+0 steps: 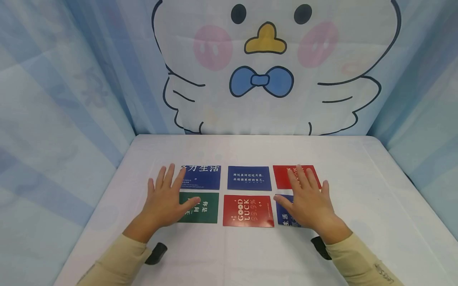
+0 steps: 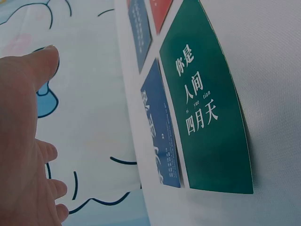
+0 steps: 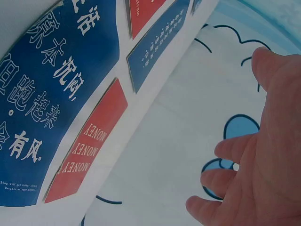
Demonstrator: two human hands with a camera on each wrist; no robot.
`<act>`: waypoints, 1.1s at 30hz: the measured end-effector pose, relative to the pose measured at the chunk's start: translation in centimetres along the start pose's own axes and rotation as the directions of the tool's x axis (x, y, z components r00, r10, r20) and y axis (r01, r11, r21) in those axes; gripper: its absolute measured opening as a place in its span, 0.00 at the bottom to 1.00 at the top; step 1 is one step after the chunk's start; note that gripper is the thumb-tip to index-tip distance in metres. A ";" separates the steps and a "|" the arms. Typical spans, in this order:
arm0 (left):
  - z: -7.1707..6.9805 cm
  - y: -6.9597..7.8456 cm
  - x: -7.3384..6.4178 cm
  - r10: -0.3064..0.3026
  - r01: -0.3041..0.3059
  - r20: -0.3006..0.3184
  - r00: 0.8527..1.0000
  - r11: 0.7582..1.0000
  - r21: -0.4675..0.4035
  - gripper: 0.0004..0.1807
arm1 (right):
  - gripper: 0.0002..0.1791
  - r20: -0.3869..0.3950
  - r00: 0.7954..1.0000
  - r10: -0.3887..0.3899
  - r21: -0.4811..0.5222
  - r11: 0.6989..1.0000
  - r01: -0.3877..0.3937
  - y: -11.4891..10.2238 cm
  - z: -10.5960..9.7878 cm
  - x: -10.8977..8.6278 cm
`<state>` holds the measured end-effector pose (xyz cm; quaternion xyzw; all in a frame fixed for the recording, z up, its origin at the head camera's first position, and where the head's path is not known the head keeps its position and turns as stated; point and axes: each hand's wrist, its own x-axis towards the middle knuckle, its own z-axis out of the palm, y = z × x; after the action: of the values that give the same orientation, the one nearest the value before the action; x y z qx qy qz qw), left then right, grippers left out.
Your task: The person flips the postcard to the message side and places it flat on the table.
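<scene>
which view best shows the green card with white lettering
Left wrist: the green rectangular card is large, uncovered and legible. In the head view, the left hand partly hides it; the right wrist view misses it.

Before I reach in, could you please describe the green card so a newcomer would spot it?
On the white table, six cards lie in two rows of three. The green card is leftmost in the row nearest the person; the rest are blue or red.

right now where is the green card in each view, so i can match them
Head: green card left of centre, lower half, partly hidden by the left hand.
Left wrist: large, right of centre.
Right wrist: not in it.
Shared landmark: blue bow tie, partly hidden in both wrist views.
</scene>
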<state>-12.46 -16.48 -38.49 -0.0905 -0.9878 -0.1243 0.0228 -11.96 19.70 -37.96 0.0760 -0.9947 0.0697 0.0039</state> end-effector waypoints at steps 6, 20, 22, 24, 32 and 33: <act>0.1 -0.2 0.0 0.002 -0.002 0.001 1.000 1.000 -0.005 0.52 | 0.52 -0.008 1.000 -0.004 0.000 1.000 0.004 -0.1 0.1 0.1; 0.2 -0.9 -1.6 0.055 -0.051 0.031 0.998 0.992 -0.111 0.53 | 0.51 -0.015 0.990 -0.141 0.056 0.988 0.142 -3.6 1.3 0.1; 0.4 -1.3 -1.8 0.073 -0.066 0.046 0.996 0.989 -0.135 0.54 | 0.52 -0.003 0.985 -0.175 0.078 0.982 0.175 -4.5 1.7 0.2; 0.7 -1.7 -1.9 0.087 -0.078 0.056 0.995 0.986 -0.150 0.56 | 0.51 0.011 0.979 -0.204 0.110 0.973 0.201 -5.4 2.2 0.4; 2.0 -3.1 -2.3 0.098 -0.086 0.108 0.989 0.990 -0.116 0.54 | 0.48 0.030 0.958 -0.286 0.198 0.941 0.275 -8.2 4.5 1.1; 2.2 -3.3 -2.3 0.097 -0.084 0.118 0.988 0.990 -0.109 0.53 | 0.47 0.037 0.955 -0.294 0.207 0.937 0.281 -8.6 4.7 1.3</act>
<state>-10.86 -19.47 -41.52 -0.1437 -0.9744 -0.1687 -0.0374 -11.89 10.46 -41.42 0.2229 -0.9604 0.1651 -0.0270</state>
